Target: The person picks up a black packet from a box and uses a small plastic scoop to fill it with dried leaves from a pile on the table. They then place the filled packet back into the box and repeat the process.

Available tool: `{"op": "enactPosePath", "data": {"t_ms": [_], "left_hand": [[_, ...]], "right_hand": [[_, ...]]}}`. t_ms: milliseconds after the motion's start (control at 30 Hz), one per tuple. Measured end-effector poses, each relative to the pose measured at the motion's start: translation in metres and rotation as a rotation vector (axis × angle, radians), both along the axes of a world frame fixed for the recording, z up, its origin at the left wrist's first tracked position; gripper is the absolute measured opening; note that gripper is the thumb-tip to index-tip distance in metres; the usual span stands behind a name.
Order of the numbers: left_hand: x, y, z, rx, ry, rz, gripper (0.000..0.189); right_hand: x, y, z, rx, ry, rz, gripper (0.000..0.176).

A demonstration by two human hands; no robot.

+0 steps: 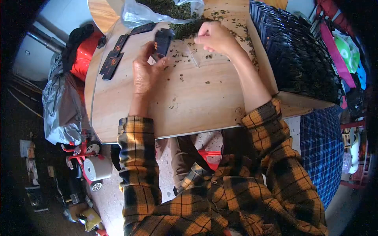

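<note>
My left hand (146,67) is closed around the lower part of a small black packet (162,41) with orange print, held over the wooden table. My right hand (216,38) is over the table by a heap of dried green leaves (185,30). Its fingers are curled into a pinch; whatever is in them is too small or blurred to make out. Between the hands, a thin clear plastic piece (193,57) shows among scattered leaf bits. Several flat black packets (111,65) lie to the left of my left hand.
A clear plastic bag (138,15) of leaves lies at the back of the wooden table (197,106). Many dark packets (297,51) are stacked in rows at the right, beyond a wooden edge board (262,51). A silver bag (63,106) hangs at the left.
</note>
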State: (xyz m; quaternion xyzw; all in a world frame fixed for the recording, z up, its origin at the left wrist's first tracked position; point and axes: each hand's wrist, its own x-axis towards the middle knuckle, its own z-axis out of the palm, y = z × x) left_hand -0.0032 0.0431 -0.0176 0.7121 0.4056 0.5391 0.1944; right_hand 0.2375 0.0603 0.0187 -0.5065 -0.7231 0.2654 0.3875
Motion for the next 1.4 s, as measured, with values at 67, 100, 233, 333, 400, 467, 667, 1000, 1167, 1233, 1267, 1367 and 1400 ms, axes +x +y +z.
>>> {"op": "enactPosePath", "data": {"t_ms": [67,100,233,333,400,467,667,1000,1167,1233,1267,1367,1400], "left_hand": [[-0.009,0.006,-0.004,0.015,-0.166,-0.042,0.054],[-0.014,0.006,0.002,-0.062,-0.232,-0.043,0.050],[-0.016,-0.001,0.015,-0.133,-0.355,-0.015,0.043],[-0.013,0.000,0.012,-0.116,-0.411,-0.034,0.045],[-0.014,0.003,0.009,-0.097,-0.454,-0.079,0.046],[-0.014,0.005,0.008,-0.113,-0.405,-0.118,0.049],[-0.019,0.011,0.003,-0.089,-0.402,-0.086,0.049],[-0.032,0.012,0.004,-0.142,-0.417,0.112,0.042],[-0.031,0.010,0.006,-0.151,-0.365,0.153,0.046],[-0.030,0.011,0.006,-0.116,-0.392,0.108,0.046],[-0.030,0.011,0.006,-0.114,-0.399,0.113,0.046],[-0.028,0.009,0.007,-0.123,-0.397,0.126,0.045],[-0.028,0.009,0.007,-0.132,-0.369,0.133,0.045]], "right_hand": [[-0.006,-0.002,-0.002,-0.045,-0.157,0.005,0.027],[-0.012,-0.006,-0.006,0.007,-0.228,-0.013,0.029],[-0.027,-0.014,-0.021,0.209,-0.457,-0.063,0.031],[-0.034,-0.012,-0.019,0.187,-0.565,-0.099,0.025],[-0.032,-0.010,-0.022,0.131,-0.523,-0.146,0.023],[-0.025,-0.003,-0.026,0.247,-0.508,-0.189,0.020],[-0.018,-0.005,-0.014,-0.006,0.072,-0.142,0.005],[-0.025,-0.014,0.000,-0.412,0.703,0.276,0.018],[-0.033,-0.007,-0.014,-0.281,0.668,0.260,0.021],[-0.034,-0.002,-0.020,-0.252,0.651,0.145,0.021],[-0.034,0.001,-0.023,-0.253,0.644,0.150,0.021],[-0.037,0.005,-0.025,-0.282,0.707,0.083,0.022],[-0.037,0.008,-0.028,-0.266,0.715,0.052,0.022]]}}
